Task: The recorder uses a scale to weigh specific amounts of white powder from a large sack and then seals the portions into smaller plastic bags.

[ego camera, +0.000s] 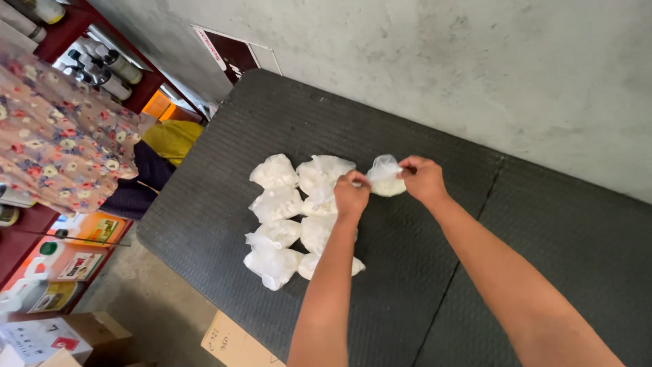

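Eight filled bags (293, 217) (two rows) beside hands (353, 194).

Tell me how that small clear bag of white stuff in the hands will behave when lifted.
The small bag looks floppy: its thin clear film puckers where the left hand and right hand pinch it. It probably sags around its white filling. It seems unlikely to roll, since the filled bags on the ribbed mat slump flat.

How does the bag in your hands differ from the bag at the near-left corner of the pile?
The held bag is gripped by both the left hand and the right hand; the corner bag lies untouched on the dark mat. The held bag sits apart, right of the pile; the corner bag touches its neighbours. Both are small clear plastic bags of white contents.
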